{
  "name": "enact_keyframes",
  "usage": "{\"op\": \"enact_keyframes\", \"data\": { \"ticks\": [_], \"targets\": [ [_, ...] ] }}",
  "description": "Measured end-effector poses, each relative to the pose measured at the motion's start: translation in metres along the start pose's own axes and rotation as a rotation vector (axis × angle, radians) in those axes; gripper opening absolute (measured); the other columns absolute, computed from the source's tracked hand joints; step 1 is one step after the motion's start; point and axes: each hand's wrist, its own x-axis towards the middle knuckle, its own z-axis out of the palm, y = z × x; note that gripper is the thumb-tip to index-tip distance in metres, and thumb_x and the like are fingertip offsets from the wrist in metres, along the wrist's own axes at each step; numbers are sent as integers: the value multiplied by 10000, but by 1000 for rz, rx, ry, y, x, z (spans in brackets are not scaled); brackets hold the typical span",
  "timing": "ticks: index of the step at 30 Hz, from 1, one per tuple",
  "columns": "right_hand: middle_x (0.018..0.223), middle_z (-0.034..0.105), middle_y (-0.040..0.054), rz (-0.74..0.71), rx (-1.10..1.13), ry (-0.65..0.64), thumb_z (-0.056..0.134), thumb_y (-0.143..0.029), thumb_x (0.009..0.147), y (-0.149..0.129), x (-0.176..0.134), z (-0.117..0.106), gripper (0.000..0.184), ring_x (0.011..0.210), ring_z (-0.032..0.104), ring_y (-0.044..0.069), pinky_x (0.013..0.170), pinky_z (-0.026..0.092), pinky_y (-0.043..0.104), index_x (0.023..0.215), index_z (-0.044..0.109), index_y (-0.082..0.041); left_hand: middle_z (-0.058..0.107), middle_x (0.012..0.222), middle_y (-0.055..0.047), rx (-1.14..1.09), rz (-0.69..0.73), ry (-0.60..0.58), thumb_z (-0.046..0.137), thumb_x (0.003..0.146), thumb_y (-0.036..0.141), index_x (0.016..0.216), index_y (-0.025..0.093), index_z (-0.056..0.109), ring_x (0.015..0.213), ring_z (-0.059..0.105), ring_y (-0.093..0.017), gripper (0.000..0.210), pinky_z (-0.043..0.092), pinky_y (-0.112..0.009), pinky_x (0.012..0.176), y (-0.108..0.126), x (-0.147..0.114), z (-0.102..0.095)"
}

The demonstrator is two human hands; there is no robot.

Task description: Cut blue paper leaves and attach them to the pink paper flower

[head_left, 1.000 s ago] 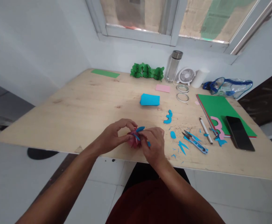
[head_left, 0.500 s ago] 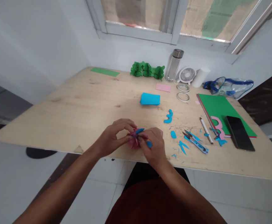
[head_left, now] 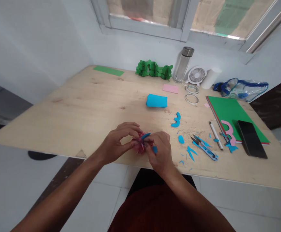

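Close to the table's front edge, a pink paper flower [head_left: 139, 148] is held between my two hands. My left hand [head_left: 121, 141] grips its left side, thumb and fingers curled round the petals. My right hand [head_left: 160, 149] pinches a blue paper piece [head_left: 146, 136] at the flower's middle; another bit of blue shows under the right fingers. How the blue piece meets the flower is hidden by my fingertips. To the right lie a blue scalloped cutout [head_left: 176, 120], a blue oval scrap [head_left: 181, 139] and blue thread snips [head_left: 205, 147].
A folded blue paper [head_left: 156, 101], a pink paper [head_left: 170, 88] and tape rolls [head_left: 192, 99] lie beyond my hands. Along the wall stand a green paper garland [head_left: 154, 70], a bottle [head_left: 183, 64] and a small fan [head_left: 196, 76]. A phone [head_left: 252, 139] rests on green sheets [head_left: 232, 111]; a marker [head_left: 216, 135] lies beside them.
The view has shifted slightly, so the objects on the table appear a little farther right. Both hands keep nearly the same hold on the flower and the blue piece.
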Motion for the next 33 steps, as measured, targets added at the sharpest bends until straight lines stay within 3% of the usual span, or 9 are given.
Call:
{"op": "enact_keyframes", "data": {
  "ticks": [9, 15, 19, 24, 33],
  "targets": [
    [793, 638, 23, -1, -45, -5, 499, -145, 841, 2, -1, 3, 101, 767, 549, 175, 777, 365, 343, 808, 569, -209, 691, 984, -44, -3, -17, 2, 623, 784, 296, 811, 257, 658, 1046, 591, -238, 59, 452, -446, 937, 1, 0, 2],
    [810, 655, 22, 40, 14, 12, 519, -158, 841, 2, -3, 0, 92, 781, 576, 176, 778, 382, 345, 841, 593, -213, 668, 1040, -49, 11, -9, 33, 633, 783, 280, 943, 255, 636, 1055, 590, -223, 161, 451, -422, 946, 3, -3, 3],
    [818, 656, 28, 39, 20, 52, 518, -141, 825, 2, -6, -3, 105, 791, 578, 187, 773, 386, 357, 830, 592, -216, 647, 1102, -53, 20, -56, 109, 614, 795, 255, 1031, 247, 600, 1075, 583, -212, 237, 438, -410, 971, 7, -11, 9],
    [827, 658, 31, 45, 17, 69, 526, -145, 825, 2, -9, -2, 100, 791, 577, 191, 763, 390, 360, 847, 593, -215, 660, 1030, -44, -26, -152, 241, 593, 800, 241, 965, 229, 600, 996, 615, -200, 165, 476, -380, 921, 21, -20, 26],
    [789, 646, 29, 52, -24, 116, 556, -195, 850, -3, -14, 3, 44, 774, 560, 190, 763, 382, 359, 855, 598, -207, 654, 987, -47, 2, -185, 413, 545, 834, 208, 907, 218, 611, 933, 617, -183, 99, 504, -352, 840, 31, -24, 50]
  ]
}}
